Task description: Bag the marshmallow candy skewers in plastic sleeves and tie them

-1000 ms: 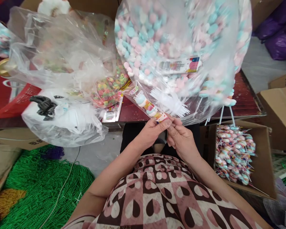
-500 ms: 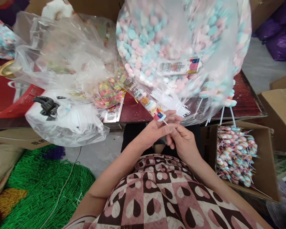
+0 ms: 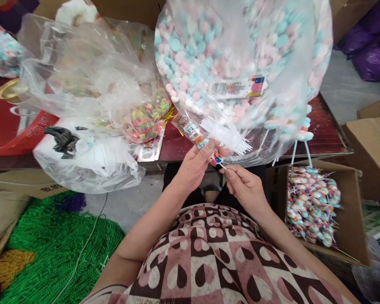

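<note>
My left hand [image 3: 194, 166] is closed around a candy skewer in a clear printed wrapper [image 3: 190, 128], whose flat end sticks out toward the table. Part of the candy is hidden under my fingers. At its lower end a white stick [image 3: 222, 166] pokes out, and the fingertips of my right hand [image 3: 242, 181] pinch it. Just beyond my hands, a bunch of white sticks [image 3: 229, 137] lies on plastic in front of a big clear bag of pink, blue and white marshmallow-like candies [image 3: 190, 63].
Right and below, an open cardboard box [image 3: 351, 219] holds many wrapped candy skewers [image 3: 315, 202]. On the dark red table [image 3: 327, 126], a bag of colourful ring candies [image 3: 144, 120] sits left of centre. A white plastic bag [image 3: 91, 156] overhangs the edge. Green strands [image 3: 66, 240] cover the floor at left.
My left hand has shifted up along the skewer and now covers its candy. My right hand has come slightly away from the left, still at the stick.
</note>
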`<state>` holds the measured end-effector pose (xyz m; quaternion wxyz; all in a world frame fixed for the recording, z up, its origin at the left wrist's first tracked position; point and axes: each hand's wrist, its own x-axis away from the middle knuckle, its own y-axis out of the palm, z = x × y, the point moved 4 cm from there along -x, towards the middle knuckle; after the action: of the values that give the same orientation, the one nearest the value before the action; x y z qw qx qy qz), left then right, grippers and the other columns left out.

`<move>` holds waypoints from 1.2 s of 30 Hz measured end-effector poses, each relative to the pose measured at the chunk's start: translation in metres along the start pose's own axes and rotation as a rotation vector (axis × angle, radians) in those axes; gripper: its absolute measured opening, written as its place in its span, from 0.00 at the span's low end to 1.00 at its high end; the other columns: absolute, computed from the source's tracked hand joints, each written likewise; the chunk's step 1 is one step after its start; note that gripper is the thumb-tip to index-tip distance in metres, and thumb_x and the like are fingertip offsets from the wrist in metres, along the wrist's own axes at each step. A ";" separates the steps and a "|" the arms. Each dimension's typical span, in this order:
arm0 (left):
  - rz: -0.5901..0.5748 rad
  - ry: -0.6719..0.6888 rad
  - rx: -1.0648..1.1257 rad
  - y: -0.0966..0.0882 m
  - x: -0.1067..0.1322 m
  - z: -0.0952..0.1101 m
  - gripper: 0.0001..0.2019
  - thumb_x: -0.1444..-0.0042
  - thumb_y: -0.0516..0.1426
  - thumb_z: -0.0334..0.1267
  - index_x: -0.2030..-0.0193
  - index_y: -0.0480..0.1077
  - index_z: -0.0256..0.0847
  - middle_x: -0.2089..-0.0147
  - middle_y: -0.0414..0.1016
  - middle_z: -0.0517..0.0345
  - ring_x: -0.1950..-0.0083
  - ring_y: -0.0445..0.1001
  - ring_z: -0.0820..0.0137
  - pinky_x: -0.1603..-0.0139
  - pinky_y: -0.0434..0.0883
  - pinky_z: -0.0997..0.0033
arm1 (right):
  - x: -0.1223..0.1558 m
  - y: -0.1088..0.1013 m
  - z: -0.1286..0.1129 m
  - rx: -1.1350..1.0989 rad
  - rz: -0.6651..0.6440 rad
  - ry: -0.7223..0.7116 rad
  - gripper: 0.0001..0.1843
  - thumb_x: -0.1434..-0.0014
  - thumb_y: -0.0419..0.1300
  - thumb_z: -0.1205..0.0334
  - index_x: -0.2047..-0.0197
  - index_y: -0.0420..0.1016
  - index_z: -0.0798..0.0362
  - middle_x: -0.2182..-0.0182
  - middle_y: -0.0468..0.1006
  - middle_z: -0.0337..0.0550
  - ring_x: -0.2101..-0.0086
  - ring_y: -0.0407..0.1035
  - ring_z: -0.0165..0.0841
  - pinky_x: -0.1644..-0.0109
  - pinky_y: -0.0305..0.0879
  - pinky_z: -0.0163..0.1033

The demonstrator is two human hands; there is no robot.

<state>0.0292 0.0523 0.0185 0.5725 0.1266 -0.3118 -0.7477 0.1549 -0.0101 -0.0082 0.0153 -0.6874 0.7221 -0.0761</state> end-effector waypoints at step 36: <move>-0.008 -0.091 -0.026 -0.002 0.006 -0.021 0.17 0.47 0.64 0.46 0.54 0.73 0.40 0.55 0.77 0.55 0.53 0.74 0.69 0.50 0.68 0.70 | -0.021 -0.006 -0.045 0.531 0.219 -0.637 0.07 0.38 0.59 0.68 0.60 0.77 0.48 0.66 0.80 0.41 0.66 0.74 0.33 0.62 0.70 0.38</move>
<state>0.0367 0.0399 0.0024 0.5564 0.0863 -0.3274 -0.7588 0.1562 0.0147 0.0358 0.4219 -0.5682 0.7053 -0.0412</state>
